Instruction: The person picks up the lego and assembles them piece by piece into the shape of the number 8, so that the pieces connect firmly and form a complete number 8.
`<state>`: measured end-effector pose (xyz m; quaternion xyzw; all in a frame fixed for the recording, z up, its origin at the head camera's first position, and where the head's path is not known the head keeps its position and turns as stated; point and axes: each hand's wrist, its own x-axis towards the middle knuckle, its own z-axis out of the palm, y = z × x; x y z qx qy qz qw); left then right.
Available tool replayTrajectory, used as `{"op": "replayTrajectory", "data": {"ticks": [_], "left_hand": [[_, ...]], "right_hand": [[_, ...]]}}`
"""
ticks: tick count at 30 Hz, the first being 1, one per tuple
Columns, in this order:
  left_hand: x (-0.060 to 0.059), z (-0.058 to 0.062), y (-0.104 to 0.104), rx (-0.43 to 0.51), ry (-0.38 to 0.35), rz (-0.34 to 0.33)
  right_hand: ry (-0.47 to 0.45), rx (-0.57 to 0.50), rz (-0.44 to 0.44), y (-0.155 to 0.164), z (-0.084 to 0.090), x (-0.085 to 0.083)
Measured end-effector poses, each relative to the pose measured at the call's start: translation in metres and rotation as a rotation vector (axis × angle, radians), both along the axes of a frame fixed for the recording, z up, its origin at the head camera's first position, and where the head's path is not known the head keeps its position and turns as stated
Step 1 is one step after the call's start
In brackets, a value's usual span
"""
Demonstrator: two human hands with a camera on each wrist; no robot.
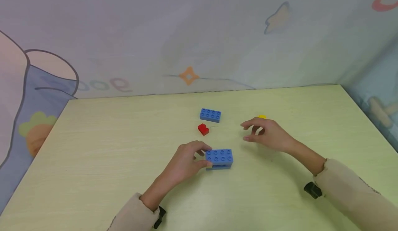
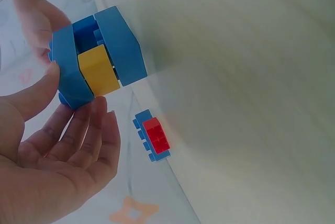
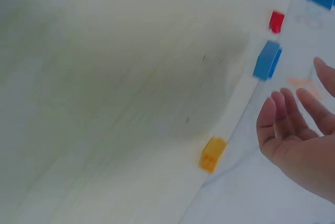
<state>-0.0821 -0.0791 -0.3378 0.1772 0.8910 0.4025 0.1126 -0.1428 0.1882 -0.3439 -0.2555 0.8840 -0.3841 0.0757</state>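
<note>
Beige fleecy sleeves (image 1: 351, 193), black wrist straps (image 1: 312, 190), bare hands (image 1: 270, 134)

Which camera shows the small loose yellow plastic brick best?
The right wrist view: the small loose yellow plastic brick lies unobstructed on the pale wooden table, near the right hand. In the head view only its top edge shows behind that hand. The left wrist view misses it.

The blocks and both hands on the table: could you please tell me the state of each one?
Stacked blue block assembly: resting on the table, held at its left end, a yellow brick showing between its blue plates.
Left hand: fingers curled round the assembly.
Right hand: loosely curled, holding nothing.
Flat blue brick: lying free, studs up.
Red brick: lying free.
Yellow brick: lying free behind the right hand.
</note>
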Motion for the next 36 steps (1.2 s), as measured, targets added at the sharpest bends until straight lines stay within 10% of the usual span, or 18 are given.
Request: {"op": "replayTrajectory", "data": {"ticks": [13, 36], "left_hand": [[0.0, 0.0, -0.001, 0.004, -0.005, -0.008], [0.001, 0.002, -0.001, 0.011, -0.012, 0.002]], "right_hand": [[-0.099, 0.144, -0.234, 0.032, -0.008, -0.036], [-0.046, 0.206, -0.249, 0.033, -0.021, -0.042]]}}
